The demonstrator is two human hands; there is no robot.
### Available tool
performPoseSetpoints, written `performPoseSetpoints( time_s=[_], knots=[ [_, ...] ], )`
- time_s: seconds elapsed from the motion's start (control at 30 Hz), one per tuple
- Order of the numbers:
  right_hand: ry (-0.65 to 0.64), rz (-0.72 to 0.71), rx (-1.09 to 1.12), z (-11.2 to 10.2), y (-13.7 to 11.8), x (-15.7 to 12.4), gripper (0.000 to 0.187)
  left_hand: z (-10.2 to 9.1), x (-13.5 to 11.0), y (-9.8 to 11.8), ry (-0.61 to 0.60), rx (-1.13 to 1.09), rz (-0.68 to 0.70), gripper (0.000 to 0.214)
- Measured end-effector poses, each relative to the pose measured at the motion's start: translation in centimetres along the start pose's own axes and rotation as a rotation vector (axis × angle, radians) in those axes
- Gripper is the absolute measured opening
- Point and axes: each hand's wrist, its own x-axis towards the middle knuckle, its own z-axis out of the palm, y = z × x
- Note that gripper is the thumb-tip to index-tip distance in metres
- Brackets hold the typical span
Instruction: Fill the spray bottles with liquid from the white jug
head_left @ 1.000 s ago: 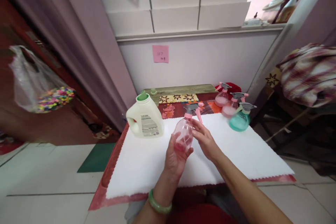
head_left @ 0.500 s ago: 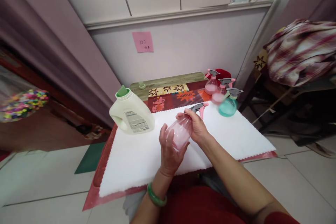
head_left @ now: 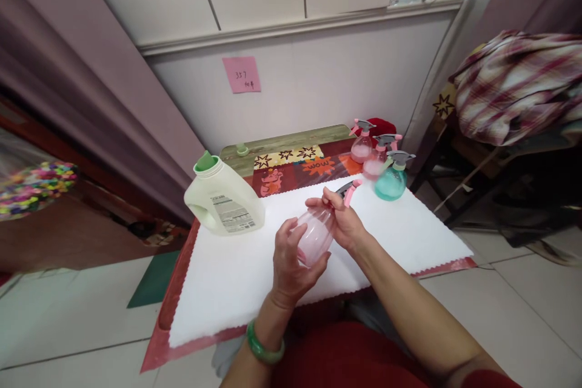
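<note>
A clear pink spray bottle (head_left: 317, 235) is held tilted above the white cloth, its grey-and-pink trigger head pointing up and to the right. The fingers and thumb of my left hand (head_left: 293, 264) curve around the lower end of the bottle. My right hand (head_left: 348, 223) is closed around its upper part, just below the trigger head, which it partly hides. Left of my hands stands a large pale-green jug (head_left: 227, 197) with a printed label and an uncapped mouth. Beyond my right hand are two pink spray bottles (head_left: 361, 148) and a teal spray bottle (head_left: 391, 183).
The white cloth (head_left: 218, 285) with scalloped edges covers the near part of the low table. A small green cap (head_left: 242, 150) lies at the back left. A pink note (head_left: 242, 74) is stuck on the wall. Plaid fabric (head_left: 513, 91) is heaped at the right.
My left hand's fingers have shifted slightly on the lower end of the bottle, loosening a little. The right hand still holds the upper part. The whole view has shifted slightly.
</note>
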Motion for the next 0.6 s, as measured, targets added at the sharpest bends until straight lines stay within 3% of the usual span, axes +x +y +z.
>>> performPoseSetpoints(
  time_s=[0.1, 0.2, 0.33, 0.43, 0.5, 0.6],
  knots=[
    [-0.005, 0.021, -0.004, 0.0, 0.1, -0.2, 0.048, -0.1, -0.3, 0.3, 0.014, -0.049, -0.073, 0.076],
    [-0.075, -0.006, -0.015, -0.3, 0.0, -0.4, 0.051, -0.2, -0.3, 0.8, 0.001, -0.288, -0.335, 0.074],
    [-0.217, -0.136, -0.08, -0.5, -0.5, -0.8, 0.047, -0.3, 0.2, 1.3, -0.046, -1.023, -1.063, 0.057],
    [-0.386, -0.219, -0.134, -0.2, -1.0, -1.1, 0.045, 0.0, 0.0, 1.3, -0.347, -1.64, -1.573, 0.064],
    [-0.448, -0.209, -0.145, 0.1, -1.2, -1.1, 0.047, 0.2, -0.5, 1.2, -0.436, -1.804, -1.688, 0.072],
    [-0.368, -0.198, -0.075, -0.1, -2.1, -0.6, 0.053, 0.1, -1.2, 0.7, -0.308, -1.844, -1.689, 0.074]
  ],
)
